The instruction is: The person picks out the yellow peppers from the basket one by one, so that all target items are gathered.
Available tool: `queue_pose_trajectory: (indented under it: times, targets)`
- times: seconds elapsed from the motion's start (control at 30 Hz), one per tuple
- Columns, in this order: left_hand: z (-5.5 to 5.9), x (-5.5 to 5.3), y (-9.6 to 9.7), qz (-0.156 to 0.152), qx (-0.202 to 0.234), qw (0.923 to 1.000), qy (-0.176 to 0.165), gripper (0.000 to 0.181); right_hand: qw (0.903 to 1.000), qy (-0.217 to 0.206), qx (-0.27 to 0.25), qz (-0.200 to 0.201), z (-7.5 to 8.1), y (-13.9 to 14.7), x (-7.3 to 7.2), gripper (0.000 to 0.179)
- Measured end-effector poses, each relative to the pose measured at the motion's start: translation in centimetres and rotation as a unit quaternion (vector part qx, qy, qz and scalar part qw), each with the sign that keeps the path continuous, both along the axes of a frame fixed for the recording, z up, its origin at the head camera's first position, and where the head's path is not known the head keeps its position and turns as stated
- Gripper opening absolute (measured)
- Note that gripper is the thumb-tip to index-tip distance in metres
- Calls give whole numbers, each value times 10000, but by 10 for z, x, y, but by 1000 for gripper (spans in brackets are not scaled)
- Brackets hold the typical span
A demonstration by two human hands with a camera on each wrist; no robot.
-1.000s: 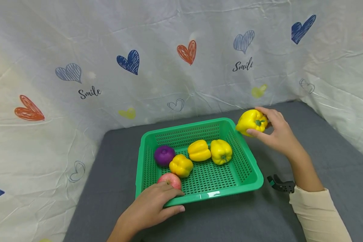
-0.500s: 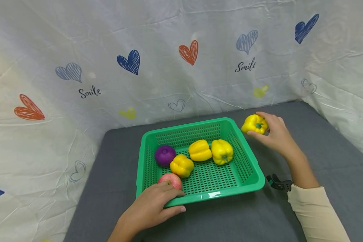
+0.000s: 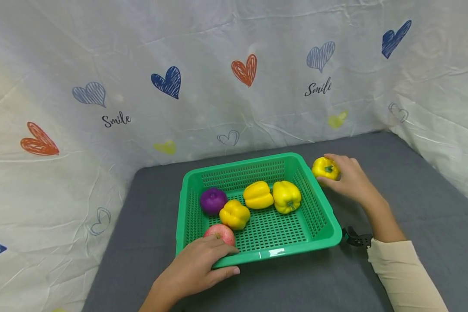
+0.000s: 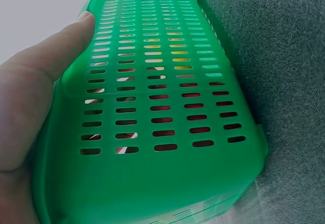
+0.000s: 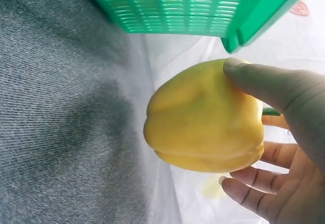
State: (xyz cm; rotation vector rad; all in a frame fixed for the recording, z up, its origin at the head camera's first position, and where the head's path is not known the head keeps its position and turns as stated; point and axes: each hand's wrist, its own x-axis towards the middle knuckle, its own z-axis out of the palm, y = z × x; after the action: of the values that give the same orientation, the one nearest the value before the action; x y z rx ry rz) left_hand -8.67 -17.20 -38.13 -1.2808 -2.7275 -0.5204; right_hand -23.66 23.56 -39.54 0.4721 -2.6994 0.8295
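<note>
My right hand [image 3: 352, 180] holds a yellow bell pepper [image 3: 325, 169] by its stem end, just outside the right side of the green plastic basket [image 3: 281, 251]. In the right wrist view, thumb and fingers lie on opposite sides of this pepper [image 5: 203, 117], and a shadow falls on the cloth beside it. My left hand [image 3: 196, 264] grips the basket's near-left rim, thumb outside and fingers over the inner side. Beneath those fingers sits a pink-red apple [image 3: 224, 234], partly hidden. The left wrist view shows the thumb [image 4: 66, 43] against the basket's slotted wall [image 4: 152, 178].
Inside the basket are a round purple vegetable [image 3: 213, 201], an orange-yellow bell pepper [image 3: 234, 215] and two yellow bell peppers [image 3: 258, 195]. Dark grey cloth [image 3: 148, 203] covers the table. A white curtain [image 3: 203, 112] printed with hearts hangs behind. A black strap [image 3: 357, 237] shows by the right forearm.
The right hand has brought the yellow bell pepper down from above the basket's far-right corner, a little towards me, to lower beside the basket. The left hand stays on the rim.
</note>
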Motion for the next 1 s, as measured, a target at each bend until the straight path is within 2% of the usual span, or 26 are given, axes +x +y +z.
queue_pose_trajectory:
  times: [0.17,0.53,0.8,1.0]
  targets:
    - [-1,1,1,-31,32,10000,26,27,9997,65,221,122,-4,-2,-1,61]
    - [-1,1,1,7,27,10000,15,27,9995,-192,182,162,-12,-1,-2,58]
    - [1,1,2,69,-104,9999,-93,32,9988,-422,98,207,-9,-1,-2,65]
    - [2,1,2,110,-167,9998,-98,32,9984,-528,117,169,0,-1,4,67]
